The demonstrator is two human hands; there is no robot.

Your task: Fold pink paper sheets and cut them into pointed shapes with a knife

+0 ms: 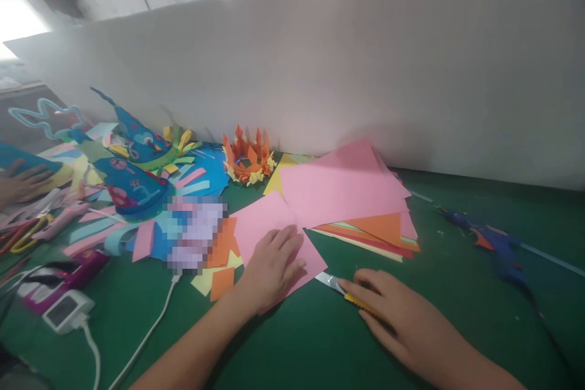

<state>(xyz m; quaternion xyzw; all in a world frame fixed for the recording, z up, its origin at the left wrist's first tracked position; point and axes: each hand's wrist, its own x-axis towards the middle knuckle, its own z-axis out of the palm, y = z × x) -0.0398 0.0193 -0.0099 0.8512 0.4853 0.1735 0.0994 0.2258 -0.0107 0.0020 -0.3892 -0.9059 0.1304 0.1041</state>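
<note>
My left hand [275,265] lies flat with fingers stretched over a pink sheet of paper [256,219], pressing it to the green table [292,353]. In my right hand [397,311] is a yellow utility knife [363,304], its blade pointing left at the sheet's right corner. The blade tip meets or lies just under that edge; I cannot tell which. Behind the sheet rests a larger pink sheet [342,186], on top of a stack of coloured paper [375,231] in orange, red and yellow.
An orange paper crown [249,161] stands behind. At left are blue party hats [130,186], paper strips, a pixelated object [196,234] with a white cable, and a power strip [68,280]. Another person's hand [27,183] shows far left. A blue glue gun [500,253] lies right.
</note>
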